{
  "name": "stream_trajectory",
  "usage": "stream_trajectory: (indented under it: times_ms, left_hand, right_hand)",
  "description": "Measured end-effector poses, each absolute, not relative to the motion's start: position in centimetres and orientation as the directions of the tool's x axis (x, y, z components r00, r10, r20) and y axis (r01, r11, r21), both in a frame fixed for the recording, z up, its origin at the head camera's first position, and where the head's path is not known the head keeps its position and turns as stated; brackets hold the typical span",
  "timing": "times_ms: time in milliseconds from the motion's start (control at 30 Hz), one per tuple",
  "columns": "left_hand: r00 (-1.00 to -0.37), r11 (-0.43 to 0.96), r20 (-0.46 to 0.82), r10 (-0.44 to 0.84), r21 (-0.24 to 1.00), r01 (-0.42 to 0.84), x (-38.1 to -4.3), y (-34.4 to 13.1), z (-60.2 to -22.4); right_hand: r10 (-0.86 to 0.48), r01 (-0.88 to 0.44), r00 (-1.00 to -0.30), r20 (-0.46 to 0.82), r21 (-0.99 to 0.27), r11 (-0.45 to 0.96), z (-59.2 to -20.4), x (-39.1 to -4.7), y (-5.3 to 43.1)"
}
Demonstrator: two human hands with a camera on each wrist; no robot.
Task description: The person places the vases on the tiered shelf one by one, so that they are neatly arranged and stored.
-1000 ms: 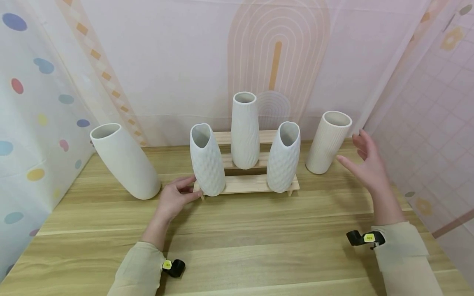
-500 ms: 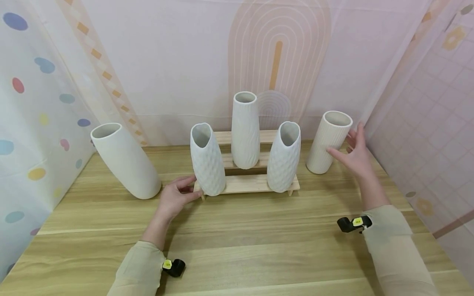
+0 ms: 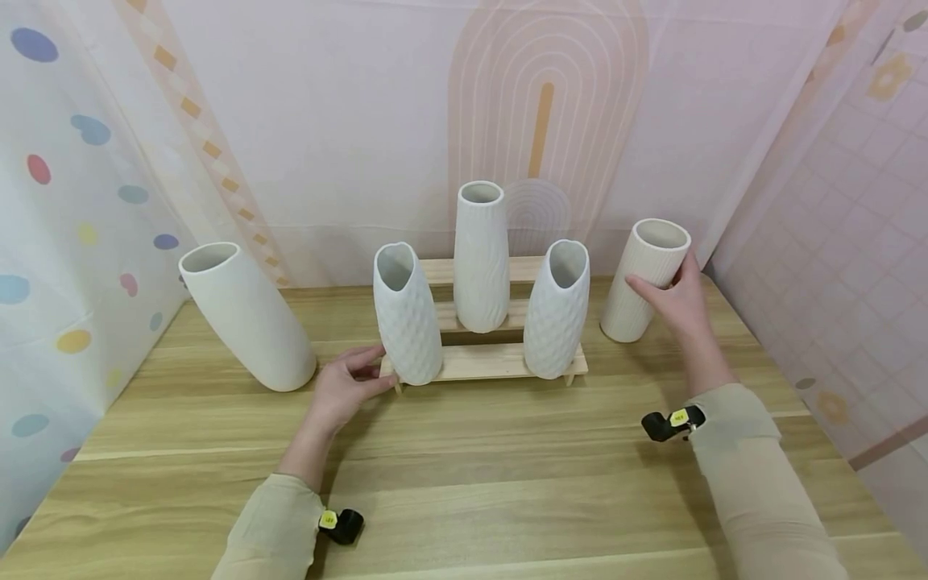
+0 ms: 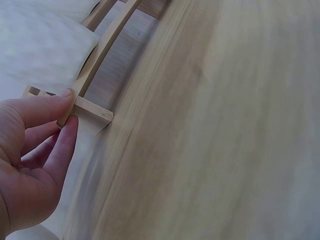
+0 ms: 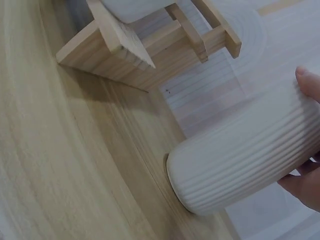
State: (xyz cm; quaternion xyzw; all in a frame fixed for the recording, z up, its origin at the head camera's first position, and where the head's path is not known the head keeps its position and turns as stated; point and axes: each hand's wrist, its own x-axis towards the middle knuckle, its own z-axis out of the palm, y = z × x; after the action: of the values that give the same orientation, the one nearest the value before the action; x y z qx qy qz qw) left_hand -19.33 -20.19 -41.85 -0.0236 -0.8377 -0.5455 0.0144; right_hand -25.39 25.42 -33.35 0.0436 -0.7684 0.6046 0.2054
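My left hand [image 3: 344,391] pinches the left end of the lowest step of a tiered wooden stand [image 3: 482,362]; in the left wrist view, thumb and fingers [image 4: 62,150] close on the step's end. On the far right, my right hand [image 3: 680,302] grips a ribbed white cylindrical vase [image 3: 641,282] around its right side, thumb across the front. That vase stands upright on the table. Two dimpled white vases, one left [image 3: 408,322] and one right [image 3: 557,314], stand on the lowest step. A taller white vase [image 3: 482,266] stands higher up, between them.
A smooth white vase [image 3: 250,322] with a slanted mouth stands on the wooden table [image 3: 478,475], left of the stand. Patterned cloth [image 3: 348,137] hangs behind the table and along both sides.
My right hand has moved left to the ribbed vase and its fingers have closed around it. The left hand stays on the stand's end; the vases have not moved.
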Motion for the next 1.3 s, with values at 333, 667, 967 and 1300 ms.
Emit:
stream_trajectory:
  times_ms: [333, 667, 967, 1300]
  left_hand:
    - [-0.998, 0.407, 0.063, 0.023, 0.911, 0.067, -19.2, -20.2, -41.8]
    - [-0.999, 0.42, 0.049, 0.019, 0.906, 0.052, -19.0, -20.1, -41.7]
    - [-0.999, 0.424, 0.05, 0.009, 0.904, 0.049, -19.1, -20.3, -41.8]
    - [-0.999, 0.419, 0.052, 0.013, 0.906, 0.053, -19.1, -20.3, -41.8]
  right_hand:
    - [0.256, -0.198, -0.924, 0.283, -0.929, 0.312, -33.9, -25.7, 25.6]
    - [0.275, -0.201, -0.914, 0.298, -0.922, 0.332, -35.5, -25.8, 26.7]
    - [0.264, -0.265, -0.898, 0.352, -0.912, 0.314, -32.9, -25.2, 26.5]
    - [0.169, -0.416, -0.877, 0.451, -0.886, 0.205, -28.6, -25.7, 25.6]
